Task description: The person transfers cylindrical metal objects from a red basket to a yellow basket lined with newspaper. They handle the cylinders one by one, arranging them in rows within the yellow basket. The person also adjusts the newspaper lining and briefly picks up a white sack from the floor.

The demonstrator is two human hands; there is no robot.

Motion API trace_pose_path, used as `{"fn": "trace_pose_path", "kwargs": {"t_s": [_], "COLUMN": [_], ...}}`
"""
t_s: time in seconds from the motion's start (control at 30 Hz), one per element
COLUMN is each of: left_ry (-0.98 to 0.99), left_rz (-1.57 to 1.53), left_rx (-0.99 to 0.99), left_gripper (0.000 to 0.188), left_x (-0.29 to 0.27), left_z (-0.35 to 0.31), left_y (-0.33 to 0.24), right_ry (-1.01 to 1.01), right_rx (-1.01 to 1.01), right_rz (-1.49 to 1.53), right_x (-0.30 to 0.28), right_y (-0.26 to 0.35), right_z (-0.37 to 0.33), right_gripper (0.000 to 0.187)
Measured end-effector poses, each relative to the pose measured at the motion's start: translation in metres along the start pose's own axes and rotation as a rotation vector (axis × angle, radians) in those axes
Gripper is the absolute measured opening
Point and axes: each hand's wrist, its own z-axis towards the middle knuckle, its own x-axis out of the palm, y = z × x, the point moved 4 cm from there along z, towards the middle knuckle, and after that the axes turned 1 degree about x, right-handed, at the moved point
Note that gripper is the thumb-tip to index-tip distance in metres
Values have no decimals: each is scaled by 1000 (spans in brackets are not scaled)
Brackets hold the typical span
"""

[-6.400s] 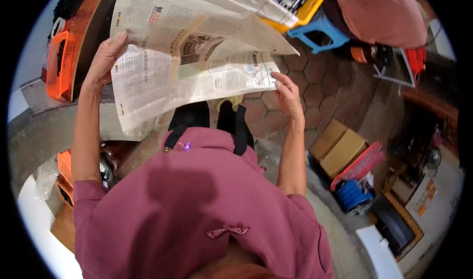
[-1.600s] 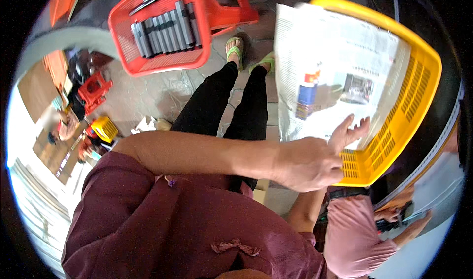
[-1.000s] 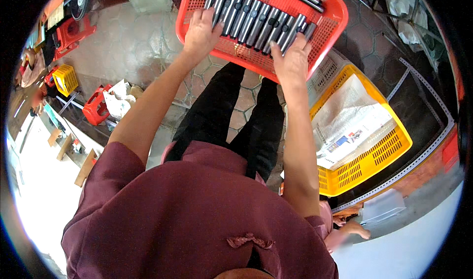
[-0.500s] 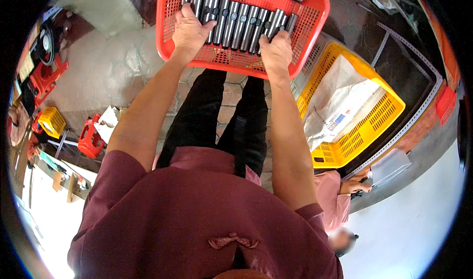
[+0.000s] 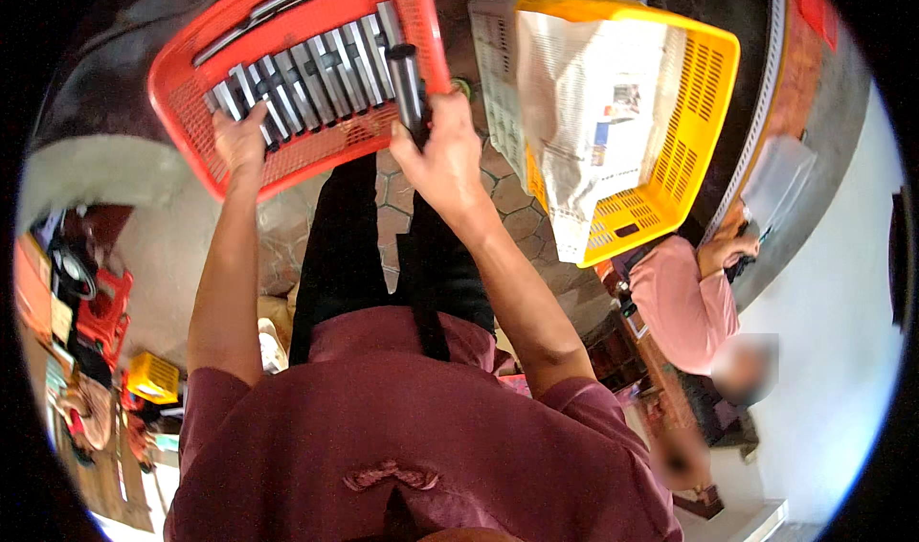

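From my station I have the right hand (image 5: 445,164) closed round a single dark, shiny, cylindrical tube (image 5: 407,87), which leans slightly over the right edge of a red perforated plastic basket (image 5: 432,39). It is gripped by the lower end, I judge so that its length stays clear of the rim. The left hand (image 5: 239,142) is half spread at the basket's near left corner, on the end of a row of silver-and-black tubes (image 5: 311,78); I can't tell whether it grips one or just steadies the row. I read the side-by-side layout as a way of stopping them rolling. Long thin dark rods (image 5: 287,8) lie along the far edge, probably because they only fit lengthwise. Further right, a yellow slotted plastic basket (image 5: 725,111) has printed newspaper (image 5: 565,101) lining it and draping over its left edge, likely as padding. Beyond its near right corner sits a co-worker in a pink top (image 5: 675,293).
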Motion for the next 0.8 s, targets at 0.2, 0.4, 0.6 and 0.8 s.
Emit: {"fn": "trace_pose_path", "kwargs": {"t_s": [0.2, 0.4, 0.6, 0.8], "left_ry": [92, 175, 311, 737], "left_rz": [-525, -585, -362, -547], "left_rx": [-324, -323, -314, -418], "left_gripper": [47, 34, 32, 46], "left_x": [-5, -19, 27, 148], "left_z": [-20, -65, -164, -252], "left_y": [-38, -78, -223, -370], "right_ry": [-365, -318, -160, -176], "right_rx": [60, 188, 204, 65], "right_rz": [-27, -421, -491, -542], "right_x": [-151, -227, -196, -190], "right_y": [-95, -269, -381, -422], "right_z": [-6, 56, 138, 182], "right_gripper": [26, 30, 34, 37]}}
